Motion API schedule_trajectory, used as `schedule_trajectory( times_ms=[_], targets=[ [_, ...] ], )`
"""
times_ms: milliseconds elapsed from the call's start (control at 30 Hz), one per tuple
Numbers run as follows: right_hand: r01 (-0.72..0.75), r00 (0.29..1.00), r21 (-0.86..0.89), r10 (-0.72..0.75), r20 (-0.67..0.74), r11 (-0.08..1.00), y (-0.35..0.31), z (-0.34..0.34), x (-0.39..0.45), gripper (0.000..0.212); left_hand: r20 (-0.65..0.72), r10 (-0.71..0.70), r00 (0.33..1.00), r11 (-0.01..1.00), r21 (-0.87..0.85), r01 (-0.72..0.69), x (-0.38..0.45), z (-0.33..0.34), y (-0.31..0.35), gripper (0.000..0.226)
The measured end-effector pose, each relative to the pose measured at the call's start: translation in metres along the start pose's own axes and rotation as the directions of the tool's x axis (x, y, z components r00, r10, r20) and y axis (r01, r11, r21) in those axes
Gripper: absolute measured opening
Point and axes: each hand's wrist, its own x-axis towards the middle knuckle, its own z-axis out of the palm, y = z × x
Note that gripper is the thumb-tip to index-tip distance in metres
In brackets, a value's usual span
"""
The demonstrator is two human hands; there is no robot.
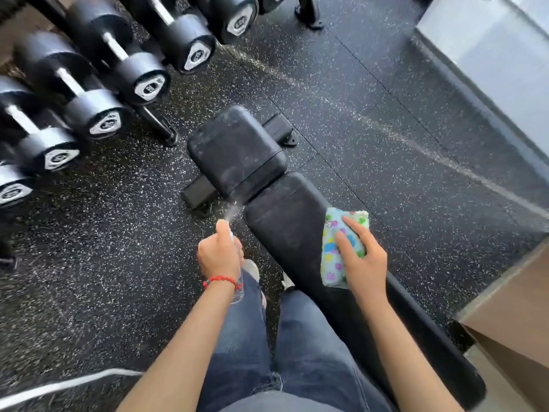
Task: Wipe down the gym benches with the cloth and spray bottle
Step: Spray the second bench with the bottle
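A black padded gym bench (285,221) runs from the middle of the view toward the lower right, with a separate seat pad (236,151) at its far end. My left hand (219,254) grips a clear spray bottle (239,281), the forefinger on top, and a fine mist leaves the nozzle toward the seat pad. My right hand (361,257) presses a folded cloth (338,248), pale with coloured spots, flat on the bench's long pad near its right edge.
A rack of black dumbbells (98,84) fills the upper left. Speckled rubber flooring (371,120) surrounds the bench. A glass wall (490,55) stands at the upper right and a brown box (511,322) at the lower right. My legs in jeans stand beside the bench.
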Motion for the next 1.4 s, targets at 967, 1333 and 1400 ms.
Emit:
schedule_trajectory(
  times_ms=[967,1333,1400],
  targets=[
    [0.081,0.991,-0.084,-0.072,0.109,0.993,-0.126,0.274,0.039,0.025,0.147,0.106,0.983,0.994,-0.043,-0.1,0.226,-0.117,0.118,0.063],
    [0.313,0.873,-0.098,-0.245,0.423,0.945,-0.179,0.339,0.04,0.026,-0.037,0.144,0.989,0.95,-0.276,-0.148,0.236,-0.175,0.131,0.059],
    [0.353,0.828,-0.087,-0.268,0.492,0.931,-0.188,0.346,0.039,0.025,-0.083,0.12,0.989,0.933,-0.33,-0.141,0.232,-0.181,0.132,0.058]
  ],
)
